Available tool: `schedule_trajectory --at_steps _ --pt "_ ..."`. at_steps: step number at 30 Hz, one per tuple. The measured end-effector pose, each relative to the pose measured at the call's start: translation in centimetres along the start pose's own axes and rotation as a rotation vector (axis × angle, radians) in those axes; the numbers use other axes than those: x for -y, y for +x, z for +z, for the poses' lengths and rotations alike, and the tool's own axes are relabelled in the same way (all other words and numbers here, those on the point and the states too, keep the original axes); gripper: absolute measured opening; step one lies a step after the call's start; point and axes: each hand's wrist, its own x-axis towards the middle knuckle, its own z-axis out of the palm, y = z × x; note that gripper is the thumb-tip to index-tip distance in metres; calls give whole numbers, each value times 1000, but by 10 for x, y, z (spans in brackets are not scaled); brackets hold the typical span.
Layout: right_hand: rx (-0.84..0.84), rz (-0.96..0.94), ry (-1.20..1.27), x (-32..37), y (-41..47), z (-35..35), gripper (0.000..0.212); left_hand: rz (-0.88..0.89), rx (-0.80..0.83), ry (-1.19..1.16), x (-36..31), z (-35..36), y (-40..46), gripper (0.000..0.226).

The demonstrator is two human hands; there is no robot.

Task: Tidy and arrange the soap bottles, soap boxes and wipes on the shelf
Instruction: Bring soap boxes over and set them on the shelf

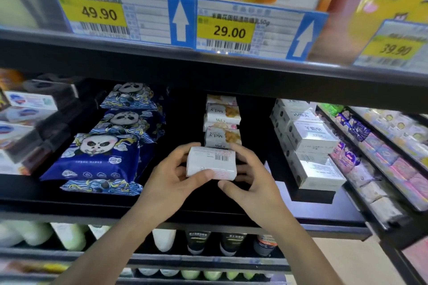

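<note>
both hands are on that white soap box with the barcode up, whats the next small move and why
Probably turn the soap box over and slide it back against the Mely stack. The left hand and right hand hold it at the front of that row, barcode face up, while the boxes behind show their printed faces, so it looks mismatched.

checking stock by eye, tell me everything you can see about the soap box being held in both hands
The soap box is small, rectangular and white, apparently paper-wrapped, with pinkish print and a black barcode on the side facing up. It is closed and lies level above the black shelf, just in front of the Mely box row. The left hand and right hand grip its ends.
</note>
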Motion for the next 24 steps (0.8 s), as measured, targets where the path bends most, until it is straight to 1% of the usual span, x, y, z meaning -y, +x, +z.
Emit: schedule_trajectory --at_steps 3,7,8,13,20,22,24 --pt "-31 18 21 -1 0 -1 75 4 27 -26 -1 -1 -1 66" --pt "-44 -26 33 2 -1 -3 87 -10 77 -3 -2 -2 -3 67" --pt "-48 -38 33 2 -2 -3 87 -10 84 9 -2 -2 -3 68" --pt "-41 -27 76 -2 1 -3 73 -12 124 57 -1 -6 -2 75" --pt "-6 15 134 -3 1 -7 69 24 129 71 -4 -5 -2 89" --pt "-14 15 133 -2 1 -7 67 38 124 65 -3 -5 -2 90" --pt "-16 15 135 -2 0 -7 65 51 114 56 -2 -5 -2 86"
